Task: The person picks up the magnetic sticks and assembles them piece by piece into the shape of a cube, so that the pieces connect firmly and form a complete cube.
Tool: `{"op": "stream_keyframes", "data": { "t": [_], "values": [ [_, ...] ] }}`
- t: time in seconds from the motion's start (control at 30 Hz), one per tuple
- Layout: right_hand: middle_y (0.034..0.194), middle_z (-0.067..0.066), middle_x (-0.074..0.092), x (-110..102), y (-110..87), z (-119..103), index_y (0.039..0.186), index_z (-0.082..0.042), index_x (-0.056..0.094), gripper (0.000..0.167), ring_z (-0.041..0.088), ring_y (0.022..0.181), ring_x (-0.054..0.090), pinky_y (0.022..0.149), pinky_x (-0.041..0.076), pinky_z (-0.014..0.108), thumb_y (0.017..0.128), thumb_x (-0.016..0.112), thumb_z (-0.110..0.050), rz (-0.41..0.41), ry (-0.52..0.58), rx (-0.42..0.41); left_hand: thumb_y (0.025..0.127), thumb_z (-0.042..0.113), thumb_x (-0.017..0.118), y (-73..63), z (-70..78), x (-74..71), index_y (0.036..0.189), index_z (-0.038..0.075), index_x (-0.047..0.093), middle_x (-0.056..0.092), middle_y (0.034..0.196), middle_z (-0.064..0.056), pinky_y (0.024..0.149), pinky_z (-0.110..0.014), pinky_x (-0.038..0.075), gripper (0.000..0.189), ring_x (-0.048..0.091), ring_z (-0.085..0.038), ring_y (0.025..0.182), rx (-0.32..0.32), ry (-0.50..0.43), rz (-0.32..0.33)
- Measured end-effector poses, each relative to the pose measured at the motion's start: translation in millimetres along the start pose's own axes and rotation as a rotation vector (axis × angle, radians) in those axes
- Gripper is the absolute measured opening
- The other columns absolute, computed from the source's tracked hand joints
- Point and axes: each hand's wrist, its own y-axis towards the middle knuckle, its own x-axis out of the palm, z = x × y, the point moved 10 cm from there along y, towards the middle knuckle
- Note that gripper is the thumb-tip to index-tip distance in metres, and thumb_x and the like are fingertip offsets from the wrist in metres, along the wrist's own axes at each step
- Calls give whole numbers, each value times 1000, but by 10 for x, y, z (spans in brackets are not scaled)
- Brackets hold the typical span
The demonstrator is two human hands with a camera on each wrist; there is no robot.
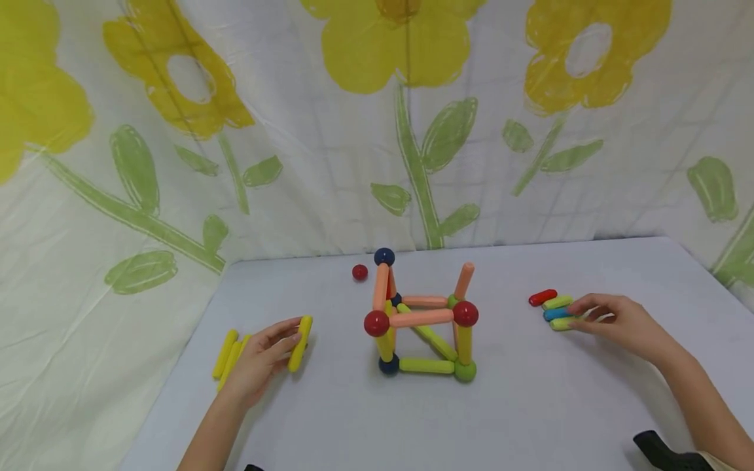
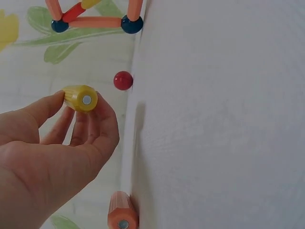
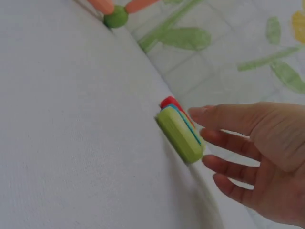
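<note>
In the head view my left hand (image 1: 262, 360) pinches a yellow magnetic stick (image 1: 300, 345) above the table; its round metal end faces the left wrist camera. More yellow sticks (image 1: 225, 353) lie just beyond that hand, partly hidden by it. On the right, the fingertips of my right hand (image 1: 618, 324) are right at a row of short sticks: a red stick (image 1: 542, 297), a blue stick (image 1: 556, 314) and light green ones, such as the green stick (image 3: 178, 136). The right fingers are loosely bent, not closed round any stick.
Between the hands stands a frame of sticks and balls, with a red ball (image 1: 465, 314), a green ball (image 1: 465, 371) and a dark blue ball (image 1: 389, 364) at its corners. A loose red ball (image 1: 360, 272) lies behind it. A flowered cloth (image 1: 330, 196) hangs at the table's back.
</note>
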Motion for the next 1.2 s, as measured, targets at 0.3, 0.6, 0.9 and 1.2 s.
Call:
{"op": "stream_keyframes", "data": {
  "t": [0.3, 0.6, 0.9, 1.2],
  "values": [
    [112, 9, 71, 19, -4, 61, 116, 0, 73, 26, -1, 85, 57, 69, 55, 22, 93, 80, -9, -17, -10, 14, 108, 12, 60, -2, 29, -14, 153, -7, 47, 65, 120, 5, 86, -26, 57, 50, 68, -10, 103, -11, -25, 7],
    [98, 0, 60, 102, 5, 58, 106, -6, 77, 24, 6, 77, 50, 63, 48, 23, 86, 88, -15, 38, -97, -17, 108, 7, 58, 2, 114, -17, 150, -12, 46, 64, 118, 1, 84, -30, 62, 48, 69, -13, 102, 43, -57, -3],
    [109, 9, 71, 43, 20, -188, 114, -8, 72, 25, 10, 86, 60, 67, 53, 23, 94, 82, -19, 40, -99, -34, 106, 6, 61, -103, 524, 61, 145, -14, 52, 64, 122, -3, 83, -31, 63, 44, 71, -22, 102, 161, -24, -19],
    [111, 8, 69, -131, 49, -925, 124, 0, 61, 27, -4, 92, 67, 75, 59, 20, 103, 70, -14, 89, 83, -158, 104, 16, 69, -274, 1114, 450, 139, 3, 67, 72, 124, -3, 85, -28, 60, 37, 69, -19, 106, 266, 107, -54]
  ]
}}
